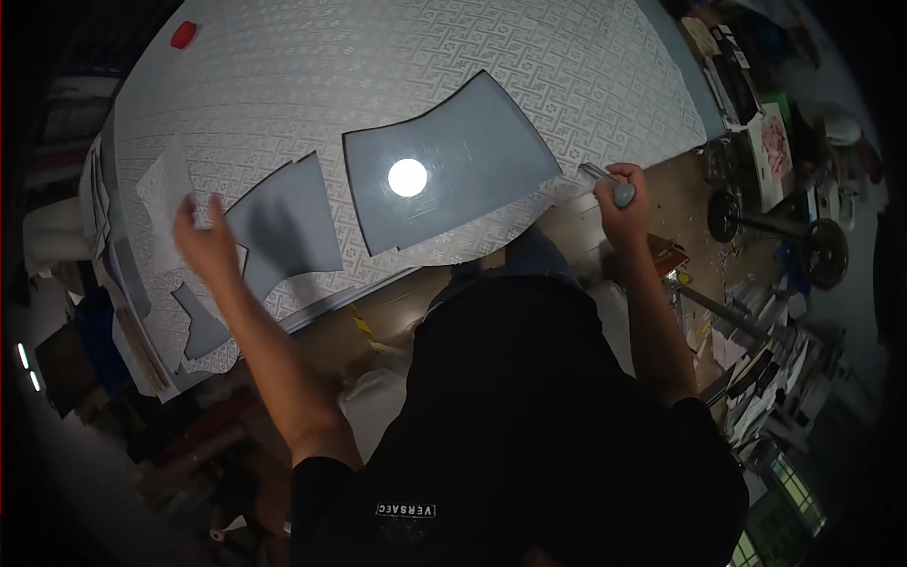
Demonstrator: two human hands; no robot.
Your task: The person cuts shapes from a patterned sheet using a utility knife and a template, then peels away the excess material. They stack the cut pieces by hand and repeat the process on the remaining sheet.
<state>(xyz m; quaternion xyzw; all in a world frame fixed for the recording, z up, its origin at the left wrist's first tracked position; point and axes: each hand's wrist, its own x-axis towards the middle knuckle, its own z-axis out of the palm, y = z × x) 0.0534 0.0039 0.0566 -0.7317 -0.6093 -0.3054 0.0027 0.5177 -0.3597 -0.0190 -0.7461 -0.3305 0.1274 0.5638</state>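
Note:
Pale patterned fabric (586,85) is spread over the table, with dark-edged grey shapes in it: a large one (453,165), a middle one (293,227) and a small one (200,326). Whether these are openings or pieces on top, I cannot tell. At the left, my left hand (208,244) has its thumb and fingers apart, next to a thin whitish piece (162,203). My right hand (624,210) is closed around a grey-handled tool (623,194) just off the fabric's near right edge. The tool's narrow metal part points up and left.
A red object (183,36) lies at the table's far left. Papers and boxes (770,156) are stacked at the right, near a stand with round dark plates (824,253). A yellow strip (362,323) hangs below the table's near edge.

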